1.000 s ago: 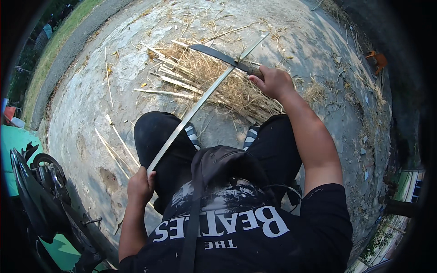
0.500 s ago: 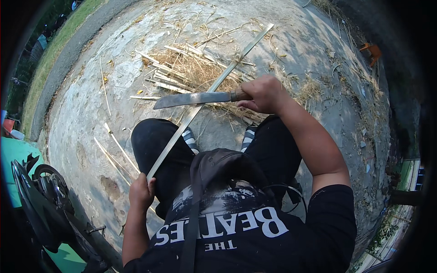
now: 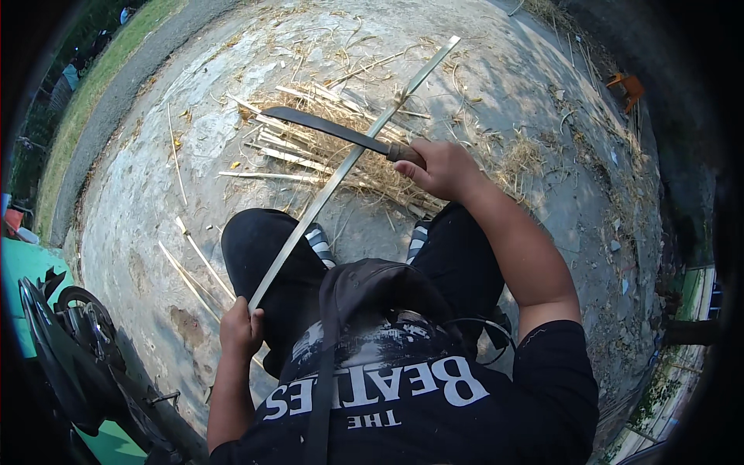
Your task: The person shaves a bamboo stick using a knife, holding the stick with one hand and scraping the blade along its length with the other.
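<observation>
My left hand [image 3: 242, 328], low at the left beside my knee, is closed round the near end of a long pale bamboo strip [image 3: 316, 206]. The strip slants up and away to the right, with a darker node partway along it. My right hand [image 3: 442, 169] grips the wooden handle of a machete [image 3: 329, 128]. Its dark blade points left and crosses the strip a little short of the node. Whether the edge touches the strip I cannot tell. Beneath the blade lies a heap of split bamboo sticks [image 3: 291, 161] mixed with shavings [image 3: 341, 143].
Several loose thin sticks [image 3: 203, 259] lie left of my knee on the rough concrete ground [image 3: 147, 232]. A parked motorcycle [image 3: 70, 356] stands at the lower left. More shavings [image 3: 521, 159] are scattered to the right, and an orange object [image 3: 626, 90] sits at the far right.
The machete has moved away from me along the strip, its tip swinging farther forward and its blade turning darker to view. My left hand still holds the strip's near end.
</observation>
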{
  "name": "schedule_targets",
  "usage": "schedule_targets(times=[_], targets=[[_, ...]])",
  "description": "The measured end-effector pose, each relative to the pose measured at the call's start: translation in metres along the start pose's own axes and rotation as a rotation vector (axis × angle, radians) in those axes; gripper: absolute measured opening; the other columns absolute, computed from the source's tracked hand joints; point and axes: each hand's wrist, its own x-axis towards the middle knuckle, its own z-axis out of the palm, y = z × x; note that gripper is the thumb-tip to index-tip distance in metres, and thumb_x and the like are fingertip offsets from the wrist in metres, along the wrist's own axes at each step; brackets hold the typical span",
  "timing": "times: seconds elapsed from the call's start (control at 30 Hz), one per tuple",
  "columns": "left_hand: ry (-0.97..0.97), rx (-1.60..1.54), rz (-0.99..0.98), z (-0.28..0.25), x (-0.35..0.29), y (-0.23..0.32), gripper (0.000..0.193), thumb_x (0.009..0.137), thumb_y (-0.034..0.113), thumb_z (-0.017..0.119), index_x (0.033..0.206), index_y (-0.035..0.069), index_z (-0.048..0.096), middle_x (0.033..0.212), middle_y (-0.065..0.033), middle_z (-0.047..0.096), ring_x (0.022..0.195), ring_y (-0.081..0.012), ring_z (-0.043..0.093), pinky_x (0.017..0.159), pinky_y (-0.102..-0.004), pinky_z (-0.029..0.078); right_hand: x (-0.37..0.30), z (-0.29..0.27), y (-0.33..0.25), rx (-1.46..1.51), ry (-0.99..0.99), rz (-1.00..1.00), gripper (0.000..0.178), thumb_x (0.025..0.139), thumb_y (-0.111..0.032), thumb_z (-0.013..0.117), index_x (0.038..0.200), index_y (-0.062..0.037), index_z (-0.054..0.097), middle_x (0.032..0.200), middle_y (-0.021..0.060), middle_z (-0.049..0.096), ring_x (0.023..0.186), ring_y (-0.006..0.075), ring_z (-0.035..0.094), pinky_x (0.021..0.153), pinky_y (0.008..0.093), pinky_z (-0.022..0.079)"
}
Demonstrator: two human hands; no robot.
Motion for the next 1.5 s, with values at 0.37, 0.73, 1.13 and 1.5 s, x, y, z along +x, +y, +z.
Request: schedule_targets(times=[0.37, 0.73, 1.13, 1.5], targets=[[0.091, 0.08, 0.062, 0.008, 0.004, 0.001, 0.059, 0.105, 0.056, 0.044, 0.078, 0.004, 0.045, 0.066, -0.0262, 0.053, 0.067, -0.0534, 0.057, 0.055, -0.0565, 0.042, 0.017, -0.044, 0.06, -0.469, 0.057, -0.045, 0.056, 0.095, -0.064, 0.059, 0.094, -0.008, 0.066, 0.082, 0.0173, 0.072, 0.08, 0.0386, 0.072, 0.07, 0.0499, 0.056], [0.083, 0.059, 0.012, 0.007, 0.003, 0.007, 0.053, 0.107, 0.048, 0.044, 0.079, 0.003, 0.047, 0.065, -0.0259, 0.052, 0.065, -0.052, 0.057, 0.055, -0.0558, 0.041, -0.009, 0.014, -0.018, -0.069, -0.063, -0.059, 0.06, 0.095, -0.066, 0.058, 0.09, -0.0074, 0.065, 0.077, 0.0152, 0.07, 0.08, 0.0397, 0.071, 0.073, 0.05, 0.055], [0.07, 0.148, 0.023, 0.006, 0.003, -0.005, 0.057, 0.104, 0.055, 0.045, 0.079, 0.004, 0.048, 0.065, -0.025, 0.055, 0.066, -0.0518, 0.059, 0.056, -0.0578, 0.044, -0.002, -0.017, 0.05, -0.433, 0.043, 0.237, 0.059, 0.097, -0.065, 0.055, 0.098, -0.0066, 0.065, 0.086, 0.0201, 0.073, 0.084, 0.0416, 0.072, 0.074, 0.0524, 0.056], [0.094, 0.06, 0.039, 0.012, 0.0, -0.005, 0.064, 0.095, 0.064, 0.059, 0.081, 0.002, 0.049, 0.066, -0.0249, 0.055, 0.065, -0.0505, 0.059, 0.055, -0.0537, 0.045, -0.026, -0.019, 0.0, -0.219, 0.165, -0.08, 0.056, 0.096, -0.063, 0.06, 0.086, -0.0073, 0.061, 0.069, 0.0146, 0.065, 0.07, 0.0378, 0.068, 0.063, 0.0467, 0.053]])
